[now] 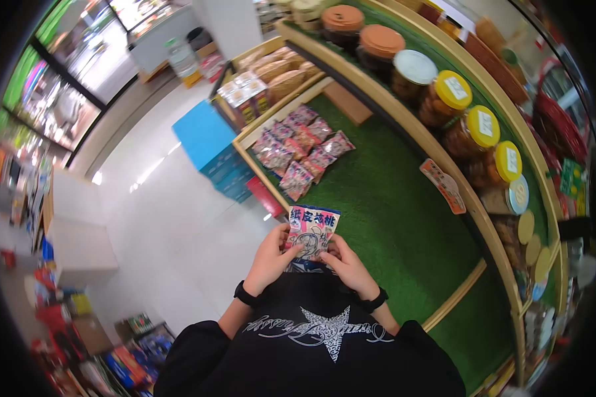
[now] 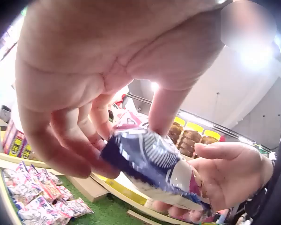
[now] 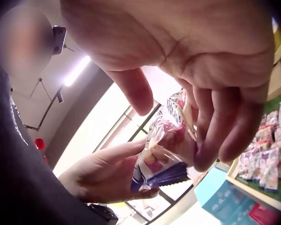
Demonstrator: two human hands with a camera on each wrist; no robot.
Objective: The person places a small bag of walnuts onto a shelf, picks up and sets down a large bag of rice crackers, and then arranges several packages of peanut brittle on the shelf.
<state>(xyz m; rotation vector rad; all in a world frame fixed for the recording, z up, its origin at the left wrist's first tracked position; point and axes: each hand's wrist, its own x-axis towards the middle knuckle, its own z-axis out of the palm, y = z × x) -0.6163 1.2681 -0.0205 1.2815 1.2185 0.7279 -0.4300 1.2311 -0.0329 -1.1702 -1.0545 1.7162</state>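
Note:
Both hands hold one pink and white snack packet [image 1: 313, 228] with dark blue lettering, in front of the chest in the head view. My left hand [image 1: 269, 259] grips its left edge, thumb on the front and fingers behind. On the other edge, my right hand [image 1: 351, 266] pinches it the same way. The left wrist view shows the packet's dark blue end [image 2: 145, 154] between the two hands. Similar packets [image 1: 297, 180] lie in a pile on the green mat [image 1: 391, 198], beyond the hands.
A wooden rim [image 1: 265, 173] edges the green display. Jars with yellow lids [image 1: 482, 127] line the raised shelf on the right. Blue boxes [image 1: 208, 135] stand on the floor at the left, near a red box [image 1: 265, 196]. A wooden divider [image 1: 457, 295] crosses the mat at lower right.

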